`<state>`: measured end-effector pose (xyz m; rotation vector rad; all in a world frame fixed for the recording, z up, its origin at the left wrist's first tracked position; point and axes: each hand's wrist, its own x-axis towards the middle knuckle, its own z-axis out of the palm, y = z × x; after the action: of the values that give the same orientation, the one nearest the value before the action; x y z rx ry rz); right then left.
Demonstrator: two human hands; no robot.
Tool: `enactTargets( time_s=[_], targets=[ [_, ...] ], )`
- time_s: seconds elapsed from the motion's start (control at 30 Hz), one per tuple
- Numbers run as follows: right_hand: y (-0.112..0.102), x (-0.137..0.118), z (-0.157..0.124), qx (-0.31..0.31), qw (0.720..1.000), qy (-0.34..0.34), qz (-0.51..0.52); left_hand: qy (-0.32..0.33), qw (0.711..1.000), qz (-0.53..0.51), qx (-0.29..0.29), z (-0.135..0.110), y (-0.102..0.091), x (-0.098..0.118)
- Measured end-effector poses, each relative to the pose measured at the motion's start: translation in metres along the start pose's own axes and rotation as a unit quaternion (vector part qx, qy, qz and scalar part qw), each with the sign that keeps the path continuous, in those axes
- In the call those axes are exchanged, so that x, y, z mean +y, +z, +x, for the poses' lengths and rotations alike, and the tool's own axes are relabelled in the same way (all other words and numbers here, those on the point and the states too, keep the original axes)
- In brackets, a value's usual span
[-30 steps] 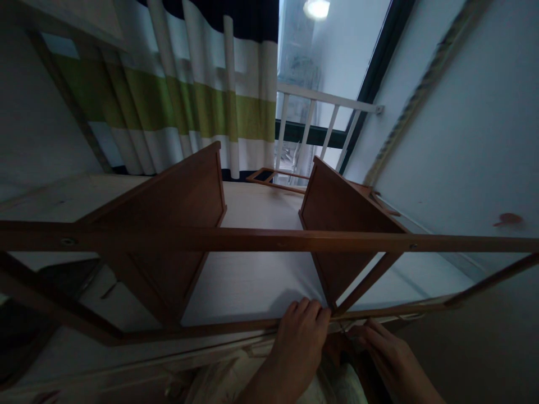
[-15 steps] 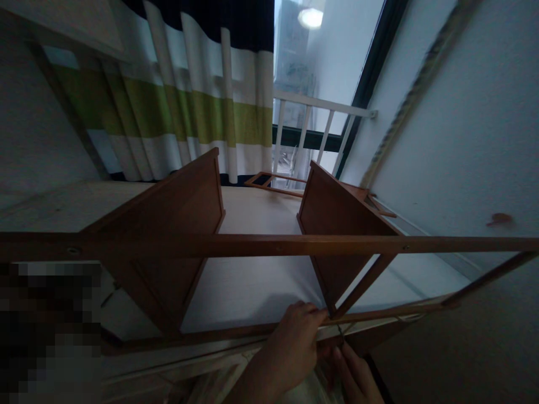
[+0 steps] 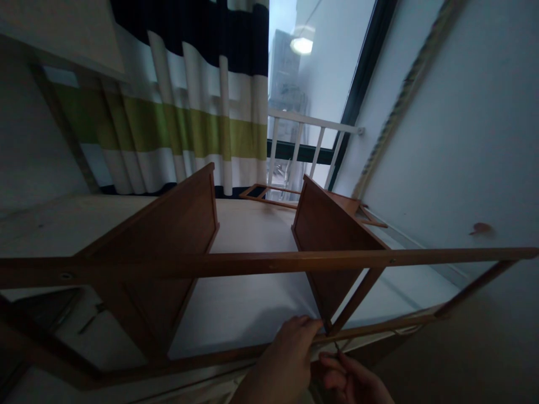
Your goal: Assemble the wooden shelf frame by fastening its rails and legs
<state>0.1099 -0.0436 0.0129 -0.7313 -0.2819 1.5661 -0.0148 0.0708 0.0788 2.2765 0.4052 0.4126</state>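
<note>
One lower rail [image 3: 223,356], two hands: left hand [image 3: 290,356] atop, grip unclear; right hand [image 3: 349,380] below, grip pinching a rod [image 3: 337,347].

1. Open gap between left panel [image 3: 168,221] and right panel [image 3: 332,221], above white surface [image 3: 240,306].
2. Upper rail [image 3: 269,264] crosses the front; room to reach under it, over lower rail [image 3: 210,358].
3. Post [image 3: 357,300] by right panel leaves only a narrow slot.
4. Left hand [image 3: 288,353] blocks the gap's near-right corner.

The wooden frame [image 3: 252,264] is brown, the curtain [image 3: 202,132] banded — navy, white, green — and the railing [image 3: 314,120] white.
</note>
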Motion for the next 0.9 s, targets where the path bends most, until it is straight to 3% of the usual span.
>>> enactTargets(
  time_s=[0.23,0.43,0.9],
  targets=[
    [-0.002,0.001,0.01,0.012,0.999,-0.044,-0.024,-0.005,1.0,-0.008,0.019,-0.005,0.003,0.007],
    [-0.007,0.009,0.015,0.024,0.989,-0.088,-0.119,0.02,0.999,-0.009,0.04,-0.005,0.007,0.006],
    [-0.016,0.012,0.008,0.113,0.901,-0.211,-0.363,0.103,0.961,0.211,0.145,0.003,0.039,0.013]
  ],
)
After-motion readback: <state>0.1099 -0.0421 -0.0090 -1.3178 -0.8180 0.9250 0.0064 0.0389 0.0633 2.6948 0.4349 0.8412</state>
